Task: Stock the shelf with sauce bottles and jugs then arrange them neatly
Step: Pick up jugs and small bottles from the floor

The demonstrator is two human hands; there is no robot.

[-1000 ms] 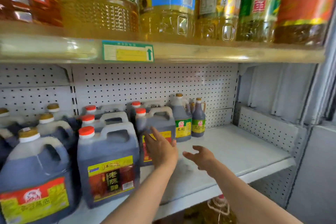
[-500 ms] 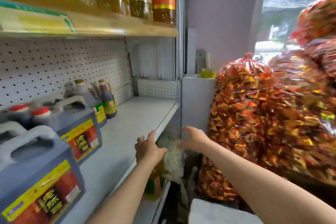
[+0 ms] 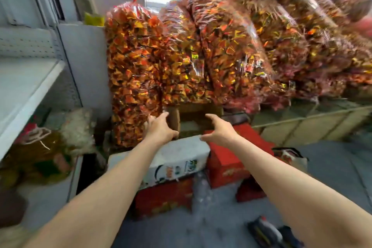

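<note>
Shop aisle, grey floor; landmark: the open brown cardboard box [image 3: 193,121] at mid-frame.

- Clear plastic sacks of red-and-gold wrapped sweets [image 3: 211,50]: stacked behind and above the box, filling the background.
- White metal shelf [image 3: 26,84]: far left of the box; the visible stretch carries no stock.
- White printed carton [image 3: 179,159]: in front of the box, lying on red cartons [image 3: 227,165].
- Left hand [image 3: 159,130]: fingers spread, holding nothing, at the box's left flap.
- Right hand [image 3: 220,131]: fingers spread, holding nothing, at the box's right side.
- Sauce bottles and jugs: none in view; box contents too blurred to tell.

Progress, judged: mid-task. Shelf space remains to fill; the hands appear to be fetching the next item. Arranging is not yet done.
</note>
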